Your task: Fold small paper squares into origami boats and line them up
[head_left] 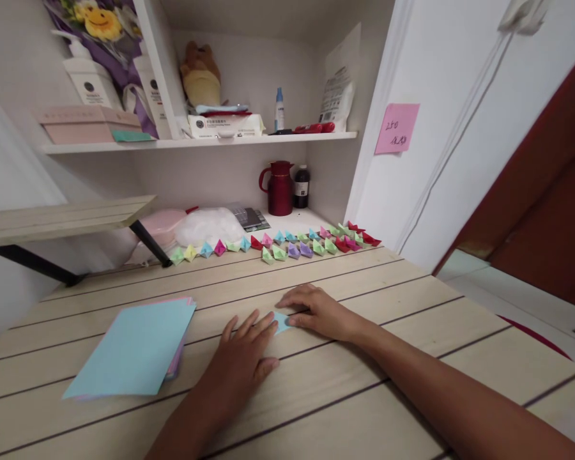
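A small folded piece of light blue paper [281, 323] lies flat on the wooden table [364, 383], partly covered by my fingers. My left hand [244, 351] rests palm down with its fingers spread, the fingertips on the paper's left edge. From the right, my right hand [319, 311] touches the paper with thumb and fingers apart, curved over its right corner. To the left lies a stack of coloured paper sheets [134, 348], with a light blue sheet on top.
Rows of small folded paper boats [292, 250] line the table's back edge. Behind them stand a red jug [280, 188], a dark bottle [301, 186] and a white plastic bag [209, 226]. A small raised wooden shelf [67, 217] is at left; a pink note [397, 129] hangs on the wall.
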Available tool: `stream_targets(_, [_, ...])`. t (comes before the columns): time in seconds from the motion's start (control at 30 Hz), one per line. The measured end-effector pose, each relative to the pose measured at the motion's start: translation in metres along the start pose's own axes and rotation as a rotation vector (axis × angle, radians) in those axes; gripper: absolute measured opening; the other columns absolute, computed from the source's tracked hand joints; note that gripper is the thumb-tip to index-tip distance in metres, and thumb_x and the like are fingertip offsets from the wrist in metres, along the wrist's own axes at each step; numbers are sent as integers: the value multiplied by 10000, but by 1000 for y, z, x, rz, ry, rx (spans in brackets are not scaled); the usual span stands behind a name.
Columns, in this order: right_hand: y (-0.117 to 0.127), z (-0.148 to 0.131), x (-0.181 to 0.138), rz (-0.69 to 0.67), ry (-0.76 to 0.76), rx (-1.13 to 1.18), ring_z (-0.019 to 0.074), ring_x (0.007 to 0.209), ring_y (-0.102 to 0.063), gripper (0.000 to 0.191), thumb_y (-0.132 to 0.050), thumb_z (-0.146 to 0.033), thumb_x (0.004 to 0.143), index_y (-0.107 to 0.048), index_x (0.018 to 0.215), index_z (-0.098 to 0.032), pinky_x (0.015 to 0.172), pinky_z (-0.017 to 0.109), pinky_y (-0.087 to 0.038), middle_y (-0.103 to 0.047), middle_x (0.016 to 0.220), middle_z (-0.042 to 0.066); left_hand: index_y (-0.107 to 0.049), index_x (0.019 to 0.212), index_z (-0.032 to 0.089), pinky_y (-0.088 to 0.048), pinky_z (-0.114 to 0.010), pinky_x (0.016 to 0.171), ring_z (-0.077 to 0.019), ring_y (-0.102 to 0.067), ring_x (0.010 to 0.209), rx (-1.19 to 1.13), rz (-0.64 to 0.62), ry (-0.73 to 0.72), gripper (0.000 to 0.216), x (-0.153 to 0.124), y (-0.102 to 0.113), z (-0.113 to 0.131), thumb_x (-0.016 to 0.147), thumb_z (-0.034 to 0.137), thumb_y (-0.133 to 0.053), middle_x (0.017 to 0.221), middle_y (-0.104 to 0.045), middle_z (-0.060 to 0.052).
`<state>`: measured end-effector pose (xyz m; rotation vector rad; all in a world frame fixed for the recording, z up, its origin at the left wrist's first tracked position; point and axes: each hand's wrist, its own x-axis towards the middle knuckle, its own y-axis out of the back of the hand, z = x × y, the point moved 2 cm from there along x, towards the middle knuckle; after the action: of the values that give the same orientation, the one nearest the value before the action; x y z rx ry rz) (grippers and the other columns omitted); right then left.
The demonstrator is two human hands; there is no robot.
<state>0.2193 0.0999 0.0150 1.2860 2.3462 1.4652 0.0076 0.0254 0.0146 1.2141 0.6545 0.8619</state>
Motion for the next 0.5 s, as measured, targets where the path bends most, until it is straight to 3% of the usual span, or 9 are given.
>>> stream_targets(0.2, [-3,-7,-2,-58,-55,-94,280,1171,-518,473,-763,-351,746,-648,1198,-273,1016,450,-345,-618,1250,73,-390,1423,308,-185,-531,1155,-247,-303,1415,-43,85,-1,565,2,-3,-4,885,349,-557,1491,-436,-48])
stream_targets(0.5, [-8,-19,-2,-53,-51,-74,261,1106,-540,381,-760,-292,751,-649,1113,-251,974,424,-361,-646,1178,65,-375,1433,293,-263,-497,1124,-249,-444,1318,-123,202,37,635,8,-2,-4,832,226,-569,1434,-509,-55])
